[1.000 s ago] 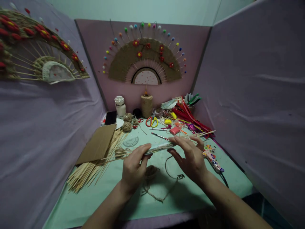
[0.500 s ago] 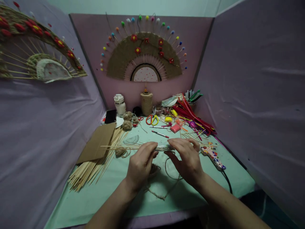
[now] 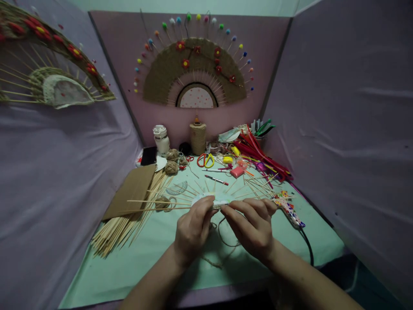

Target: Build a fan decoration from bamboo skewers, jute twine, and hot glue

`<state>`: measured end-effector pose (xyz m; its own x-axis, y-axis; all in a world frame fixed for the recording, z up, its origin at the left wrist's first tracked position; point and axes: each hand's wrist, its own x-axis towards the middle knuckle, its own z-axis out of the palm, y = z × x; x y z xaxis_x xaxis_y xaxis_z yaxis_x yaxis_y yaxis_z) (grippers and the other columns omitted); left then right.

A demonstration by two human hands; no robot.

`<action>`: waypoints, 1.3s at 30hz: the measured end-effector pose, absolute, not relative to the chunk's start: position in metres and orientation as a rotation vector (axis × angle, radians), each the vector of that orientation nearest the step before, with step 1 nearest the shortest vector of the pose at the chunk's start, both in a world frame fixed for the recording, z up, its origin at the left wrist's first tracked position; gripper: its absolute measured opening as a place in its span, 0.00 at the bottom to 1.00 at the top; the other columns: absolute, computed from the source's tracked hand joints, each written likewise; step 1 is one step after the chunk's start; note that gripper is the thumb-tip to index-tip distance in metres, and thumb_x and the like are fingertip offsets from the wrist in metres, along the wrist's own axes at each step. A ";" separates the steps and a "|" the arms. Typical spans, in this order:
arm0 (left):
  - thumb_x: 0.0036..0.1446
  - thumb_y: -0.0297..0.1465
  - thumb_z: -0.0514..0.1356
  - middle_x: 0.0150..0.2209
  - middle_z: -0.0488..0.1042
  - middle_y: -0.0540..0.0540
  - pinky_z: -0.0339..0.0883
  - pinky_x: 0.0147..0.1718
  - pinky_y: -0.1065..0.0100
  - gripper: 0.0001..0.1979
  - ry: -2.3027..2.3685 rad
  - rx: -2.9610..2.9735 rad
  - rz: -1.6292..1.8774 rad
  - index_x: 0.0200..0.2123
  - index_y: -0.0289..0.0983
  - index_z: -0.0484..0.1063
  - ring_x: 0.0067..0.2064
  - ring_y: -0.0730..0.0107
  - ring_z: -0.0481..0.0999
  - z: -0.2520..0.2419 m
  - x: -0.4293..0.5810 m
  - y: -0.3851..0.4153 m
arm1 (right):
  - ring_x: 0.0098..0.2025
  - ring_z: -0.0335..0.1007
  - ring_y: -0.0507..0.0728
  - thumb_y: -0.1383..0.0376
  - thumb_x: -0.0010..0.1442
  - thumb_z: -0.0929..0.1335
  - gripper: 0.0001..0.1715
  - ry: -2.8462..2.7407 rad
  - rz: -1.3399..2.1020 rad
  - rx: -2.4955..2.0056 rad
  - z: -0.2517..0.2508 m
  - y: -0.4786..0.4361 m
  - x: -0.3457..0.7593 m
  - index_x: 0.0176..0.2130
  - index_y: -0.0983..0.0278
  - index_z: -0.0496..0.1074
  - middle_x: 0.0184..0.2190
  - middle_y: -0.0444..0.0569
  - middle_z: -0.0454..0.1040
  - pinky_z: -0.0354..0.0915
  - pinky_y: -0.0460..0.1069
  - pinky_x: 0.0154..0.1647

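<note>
Green tabletop (image 3: 138, 275), lilac cloth walls (image 3: 348, 142), pink back panel (image 3: 119, 43), left fingers (image 3: 204, 202) and right fingers (image 3: 237, 214) gripping a stick-rayed piece (image 3: 222, 201)

I see a green desk (image 3: 97, 280) bearing a twine spool (image 3: 198, 138), scissors (image 3: 205, 159) and a pen (image 3: 217, 180) before it, a jar (image 3: 161, 141) to its left.

Head-worn view, looking from above the near edge of the pale green, cloth-covered worktop (image 3: 122, 275), directed forward and down. The person's bare left hand (image 3: 193, 228) and bare right hand (image 3: 254, 224) occupy the near field, right of centre, with the forearms (image 3: 300, 265) entering from the lower edge. The upright pink rectangular panel (image 3: 232, 118) closes the far field, facing the camera; draped lilac cloth walls (image 3: 348, 129) flank both sides, running obliquely inward toward it.
</note>
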<state>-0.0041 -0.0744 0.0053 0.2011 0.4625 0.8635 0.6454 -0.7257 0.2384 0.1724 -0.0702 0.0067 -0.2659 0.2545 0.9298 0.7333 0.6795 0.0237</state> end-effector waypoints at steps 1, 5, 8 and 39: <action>0.63 0.24 0.56 0.44 0.80 0.43 0.75 0.48 0.69 0.15 -1.071 -2.299 -1.549 0.52 0.39 0.66 0.47 0.67 0.80 0.004 -0.004 -0.074 | 0.38 0.69 0.55 0.68 0.62 0.70 0.08 -1.832 -0.570 -0.790 0.008 -0.071 0.172 0.43 0.58 0.75 0.34 0.42 0.80 0.53 0.54 0.43; 0.62 0.23 0.57 0.45 0.80 0.43 0.75 0.48 0.69 0.13 -1.038 -2.334 -1.542 0.50 0.38 0.67 0.48 0.68 0.80 0.000 -0.004 -0.073 | 0.38 0.68 0.55 0.67 0.62 0.70 0.06 -1.867 -0.583 -0.883 0.014 -0.074 0.169 0.41 0.59 0.74 0.34 0.42 0.80 0.52 0.55 0.42; 0.62 0.23 0.56 0.44 0.79 0.43 0.76 0.47 0.70 0.14 -1.064 -2.353 -1.596 0.50 0.39 0.66 0.47 0.68 0.80 -0.002 -0.004 -0.071 | 0.38 0.68 0.55 0.68 0.62 0.69 0.05 -1.878 -0.548 -0.904 0.013 -0.074 0.167 0.41 0.60 0.73 0.34 0.42 0.80 0.51 0.55 0.43; 0.60 0.25 0.61 0.40 0.79 0.48 0.75 0.39 0.72 0.12 -1.336 -2.266 -1.689 0.47 0.39 0.69 0.38 0.71 0.82 0.020 -0.015 -0.050 | 0.39 0.69 0.58 0.70 0.58 0.72 0.12 -1.766 -0.244 -0.853 0.028 -0.057 0.174 0.40 0.61 0.66 0.35 0.49 0.73 0.63 0.55 0.43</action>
<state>-0.0148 -0.0504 0.0201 0.0509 0.6109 0.7901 0.6283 -0.6345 0.4501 0.1742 -0.0567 0.0279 -0.1347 0.4242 0.8955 0.6510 0.7192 -0.2428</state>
